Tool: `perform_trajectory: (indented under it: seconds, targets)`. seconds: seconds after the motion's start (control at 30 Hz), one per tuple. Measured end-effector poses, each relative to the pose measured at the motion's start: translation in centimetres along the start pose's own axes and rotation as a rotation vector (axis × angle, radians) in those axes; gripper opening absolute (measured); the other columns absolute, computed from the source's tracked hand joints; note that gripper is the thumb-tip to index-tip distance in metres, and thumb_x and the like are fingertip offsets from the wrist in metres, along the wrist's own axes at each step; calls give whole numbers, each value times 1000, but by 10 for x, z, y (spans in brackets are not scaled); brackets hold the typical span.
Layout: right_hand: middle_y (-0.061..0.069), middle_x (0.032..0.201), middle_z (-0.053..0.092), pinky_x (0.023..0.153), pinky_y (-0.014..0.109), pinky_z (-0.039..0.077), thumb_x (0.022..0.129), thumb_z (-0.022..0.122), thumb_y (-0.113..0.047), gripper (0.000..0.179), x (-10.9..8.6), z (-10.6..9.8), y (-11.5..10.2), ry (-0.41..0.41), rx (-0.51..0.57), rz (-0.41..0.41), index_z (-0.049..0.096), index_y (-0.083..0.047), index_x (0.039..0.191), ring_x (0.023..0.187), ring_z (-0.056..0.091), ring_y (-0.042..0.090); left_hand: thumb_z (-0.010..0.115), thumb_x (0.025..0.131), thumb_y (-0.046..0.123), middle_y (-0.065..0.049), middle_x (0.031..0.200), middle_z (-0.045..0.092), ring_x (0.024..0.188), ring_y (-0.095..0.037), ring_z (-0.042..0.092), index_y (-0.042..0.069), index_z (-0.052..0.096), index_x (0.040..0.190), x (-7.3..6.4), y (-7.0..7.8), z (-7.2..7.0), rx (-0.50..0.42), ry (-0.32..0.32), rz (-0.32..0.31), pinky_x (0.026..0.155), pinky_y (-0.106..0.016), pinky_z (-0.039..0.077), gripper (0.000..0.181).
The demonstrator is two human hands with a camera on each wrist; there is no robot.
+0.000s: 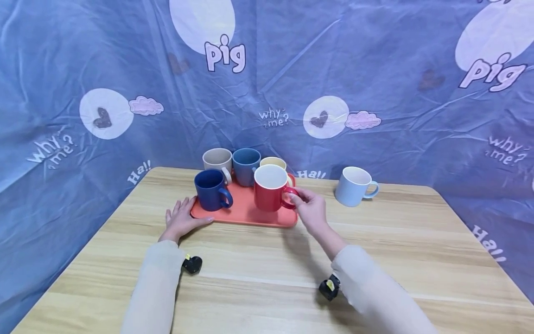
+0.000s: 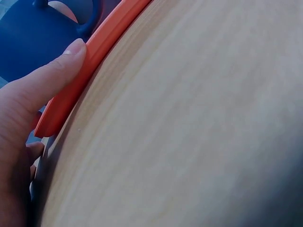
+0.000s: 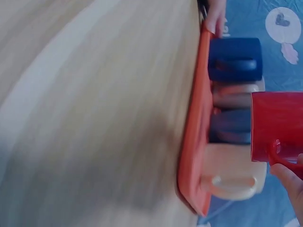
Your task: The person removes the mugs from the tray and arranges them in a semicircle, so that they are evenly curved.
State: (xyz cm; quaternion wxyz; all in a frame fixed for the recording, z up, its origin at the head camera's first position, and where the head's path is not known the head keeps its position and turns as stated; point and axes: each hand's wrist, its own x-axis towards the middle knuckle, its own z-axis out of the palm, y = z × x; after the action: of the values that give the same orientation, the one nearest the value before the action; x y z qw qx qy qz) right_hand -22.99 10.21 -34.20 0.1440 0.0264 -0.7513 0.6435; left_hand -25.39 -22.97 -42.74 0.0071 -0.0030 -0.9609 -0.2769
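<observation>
My right hand (image 1: 310,208) grips the handle of a red mug (image 1: 268,197) with a white inside. The mug is upright, raised over the right part of an orange-red tray (image 1: 246,215). Spread around the tray's front left corner, my left hand (image 1: 183,220) holds it with the thumb along the front rim and the fingers at the left side. A dark blue mug (image 1: 208,192) stands on the tray close to that hand. Behind it are a grey-white mug (image 1: 217,157), a teal-blue mug (image 1: 246,162) and a cream mug (image 3: 232,165), partly hidden by the red mug in the head view.
On the wooden table (image 1: 250,278), a light blue mug (image 1: 352,188) stands right of the tray, its handle to the right. A patterned blue cloth (image 1: 267,83) hangs behind and around the table. Small black devices (image 1: 329,287) sit at both wrists.
</observation>
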Motion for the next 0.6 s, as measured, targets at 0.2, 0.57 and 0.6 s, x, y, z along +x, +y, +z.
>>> perform_trajectory:
  seconds: [0.2, 0.57, 0.6]
  targets:
    - [18, 81, 61, 54, 30, 50, 77, 61, 3, 21, 2, -30, -5, 5, 0, -25, 62, 8, 98, 62, 59, 10, 56, 59, 70, -23, 139, 13, 125, -41, -2, 11, 20, 138, 3, -2, 0, 1, 7, 10, 90, -59, -10, 105]
    - [9, 76, 63, 52, 29, 50, 77, 65, -6, 27, 32, -97, 49, 31, 119, -85, 62, 5, 101, 66, 61, 12, 57, 59, 70, -23, 139, 12, 125, -41, -2, 11, 20, 138, 2, -1, 1, 0, 0, 6, 90, -60, -10, 106]
    - [10, 78, 64, 51, 29, 50, 76, 66, -9, 27, 41, -106, 69, 42, 132, -107, 63, 2, 100, 68, 61, 13, 57, 59, 70, -23, 139, 13, 125, -41, -2, 10, 20, 138, 1, -1, 0, -2, 1, 5, 90, -60, -10, 106]
